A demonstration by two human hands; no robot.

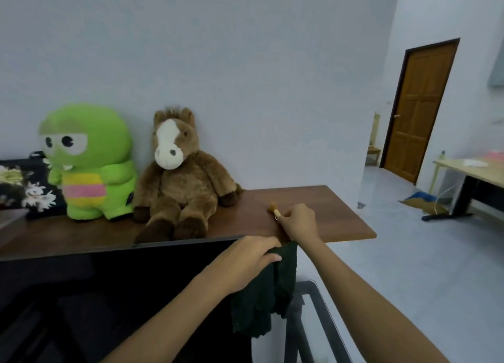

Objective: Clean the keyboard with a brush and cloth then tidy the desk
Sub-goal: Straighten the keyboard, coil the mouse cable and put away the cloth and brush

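Near the right end of the brown tabletop [313, 196], the right hand [298, 222] has its fingers curled around a small wooden brush [275, 211], bristles pointing away. Beside it, the left hand [249, 259] grips a dark green cloth [261, 300] hanging past the monitor's [109, 294] corner.

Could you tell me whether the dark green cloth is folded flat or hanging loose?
Hanging loose: the cloth dangles bunched from the left hand beside the monitor.
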